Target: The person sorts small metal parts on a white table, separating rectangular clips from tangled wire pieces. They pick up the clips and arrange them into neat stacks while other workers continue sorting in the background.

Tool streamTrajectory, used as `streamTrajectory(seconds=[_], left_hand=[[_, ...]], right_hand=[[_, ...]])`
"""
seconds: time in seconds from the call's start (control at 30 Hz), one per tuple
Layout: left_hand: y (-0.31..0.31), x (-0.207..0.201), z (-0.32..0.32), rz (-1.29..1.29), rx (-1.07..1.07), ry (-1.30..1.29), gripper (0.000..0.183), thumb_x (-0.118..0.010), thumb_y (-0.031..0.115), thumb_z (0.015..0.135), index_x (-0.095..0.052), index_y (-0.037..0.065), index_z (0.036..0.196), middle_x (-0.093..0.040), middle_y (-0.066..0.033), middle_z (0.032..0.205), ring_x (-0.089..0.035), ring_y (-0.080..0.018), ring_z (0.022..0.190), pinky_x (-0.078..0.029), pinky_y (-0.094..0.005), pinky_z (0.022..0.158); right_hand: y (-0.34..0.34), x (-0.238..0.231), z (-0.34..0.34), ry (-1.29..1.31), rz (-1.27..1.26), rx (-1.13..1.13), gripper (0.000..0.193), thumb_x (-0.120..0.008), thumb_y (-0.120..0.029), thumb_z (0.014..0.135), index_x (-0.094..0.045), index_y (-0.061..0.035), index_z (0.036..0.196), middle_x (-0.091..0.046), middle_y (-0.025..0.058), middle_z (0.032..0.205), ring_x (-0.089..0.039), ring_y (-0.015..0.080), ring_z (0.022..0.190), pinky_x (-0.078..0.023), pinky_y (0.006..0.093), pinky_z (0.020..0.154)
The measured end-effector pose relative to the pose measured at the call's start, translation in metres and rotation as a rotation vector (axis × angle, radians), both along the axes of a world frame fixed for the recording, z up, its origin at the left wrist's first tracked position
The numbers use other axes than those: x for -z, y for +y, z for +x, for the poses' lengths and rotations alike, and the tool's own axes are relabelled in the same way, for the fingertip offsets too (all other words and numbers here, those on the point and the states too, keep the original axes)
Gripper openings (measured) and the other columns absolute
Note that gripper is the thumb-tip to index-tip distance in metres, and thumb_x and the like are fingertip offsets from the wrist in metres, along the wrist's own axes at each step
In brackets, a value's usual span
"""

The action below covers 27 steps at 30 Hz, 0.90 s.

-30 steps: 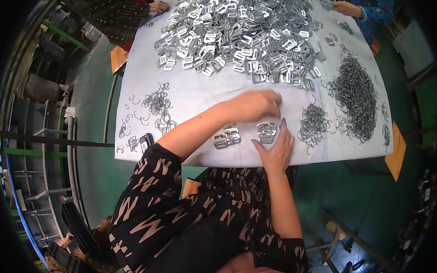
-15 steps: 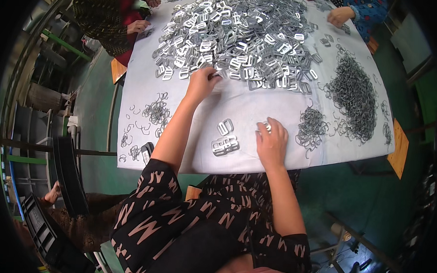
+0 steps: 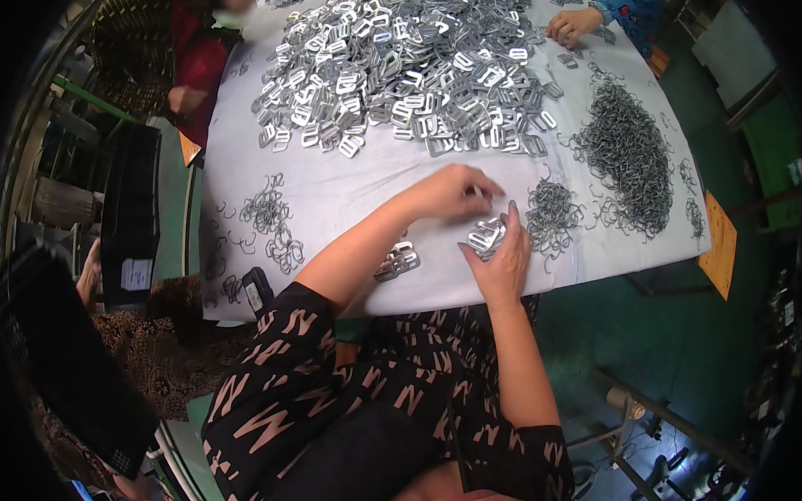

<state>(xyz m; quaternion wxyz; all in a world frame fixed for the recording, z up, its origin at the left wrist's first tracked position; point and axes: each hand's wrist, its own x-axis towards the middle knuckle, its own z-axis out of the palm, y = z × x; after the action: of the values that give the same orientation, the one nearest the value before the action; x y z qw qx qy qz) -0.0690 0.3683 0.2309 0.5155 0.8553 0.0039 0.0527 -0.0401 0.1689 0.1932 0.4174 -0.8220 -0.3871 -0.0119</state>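
My right hand point(image 3: 507, 259) is at the near edge of the table, its thumb and fingers around a small cluster of silver metal slide buckles point(image 3: 485, 238). Just above and left of it, my left hand point(image 3: 460, 191) hovers over the cloth with fingers bent; motion smears them, so whether they pinch anything is unclear. Under my left forearm lie several more buckles point(image 3: 399, 261), partly hidden by the arm. Beyond both hands spreads a big heap of the same buckles point(image 3: 407, 65).
White cloth covers the table point(image 3: 333, 182). Bent wire hooks form a large heap point(image 3: 629, 161) and a smaller pile point(image 3: 552, 216) to the right, with another pile point(image 3: 268, 210) at left near a small dark object point(image 3: 256, 290). Co-workers' hands show at far left point(image 3: 187, 99) and far right point(image 3: 575, 25).
My left hand has come back from the heap's edge, rightward toward my right hand. Buckles now show in my right hand, which has turned thumb-up. The view has shifted slightly.
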Motion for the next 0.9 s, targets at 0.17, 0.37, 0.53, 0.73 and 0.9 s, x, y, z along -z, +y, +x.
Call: streamTrajectory(seconds=[0.17, 0.37, 0.53, 0.73, 0.9], left_hand=[[0.045, -0.01, 0.022, 0.514, -0.62, -0.047, 0.028, -0.072, 0.008, 0.079, -0.072, 0.008, 0.107, -0.069, -0.0111, 0.103, -0.065, -0.0286, 0.09, -0.053, -0.0368, 0.081], [0.059, -0.003, 0.04, 0.844, -0.359, -0.1, 0.04, -0.078, 0.01, 0.069, -0.071, 0.012, 0.108, -0.065, -0.0063, 0.11, -0.056, -0.0296, 0.103, -0.05, -0.0382, 0.088], [0.056, -0.005, 0.021, 0.77, -0.139, -0.114, 0.036, -0.08, 0.013, 0.067, -0.072, 0.014, 0.102, -0.063, -0.008, 0.108, -0.056, -0.0299, 0.1, -0.05, -0.0395, 0.087], [0.026, -0.007, -0.014, 0.679, -0.231, -0.193, 0.041, -0.083, 0.021, 0.065, -0.07, 0.006, 0.1, -0.061, -0.0129, 0.103, -0.057, -0.032, 0.1, -0.049, -0.0398, 0.085], [0.006, 0.011, -0.007, 0.642, -0.291, -0.108, 0.042, -0.083, 0.024, 0.067, -0.067, 0.001, 0.099, -0.061, -0.0125, 0.095, -0.06, -0.032, 0.091, -0.05, -0.0384, 0.082]], right_hand=[[0.001, -0.003, 0.001, -0.162, -0.147, -0.031, 0.076, -0.076, -0.029, 0.077, -0.041, -0.0161, 0.144, -0.053, 0.0165, 0.127, -0.046, 0.0346, 0.121, -0.037, 0.0476, 0.103], [0.004, -0.006, 0.001, -0.312, -0.216, -0.141, 0.044, -0.072, -0.024, 0.081, -0.061, -0.0128, 0.123, -0.051, 0.0171, 0.128, -0.044, 0.0334, 0.126, -0.034, 0.0499, 0.108], [0.0, 0.004, 0.003, -0.197, -0.124, -0.066, 0.035, -0.073, -0.021, 0.079, -0.062, -0.0058, 0.109, -0.051, 0.0184, 0.127, -0.045, 0.035, 0.124, -0.034, 0.0504, 0.108], [0.001, 0.005, 0.003, -0.158, -0.094, -0.055, 0.047, -0.074, -0.021, 0.077, -0.057, -0.0048, 0.118, -0.051, 0.0186, 0.125, -0.046, 0.0362, 0.121, -0.036, 0.0495, 0.106], [0.0, 0.003, 0.003, -0.092, -0.062, -0.048, 0.061, -0.076, -0.021, 0.075, -0.051, -0.0047, 0.128, -0.051, 0.0178, 0.125, -0.046, 0.0363, 0.121, -0.037, 0.0468, 0.105]])
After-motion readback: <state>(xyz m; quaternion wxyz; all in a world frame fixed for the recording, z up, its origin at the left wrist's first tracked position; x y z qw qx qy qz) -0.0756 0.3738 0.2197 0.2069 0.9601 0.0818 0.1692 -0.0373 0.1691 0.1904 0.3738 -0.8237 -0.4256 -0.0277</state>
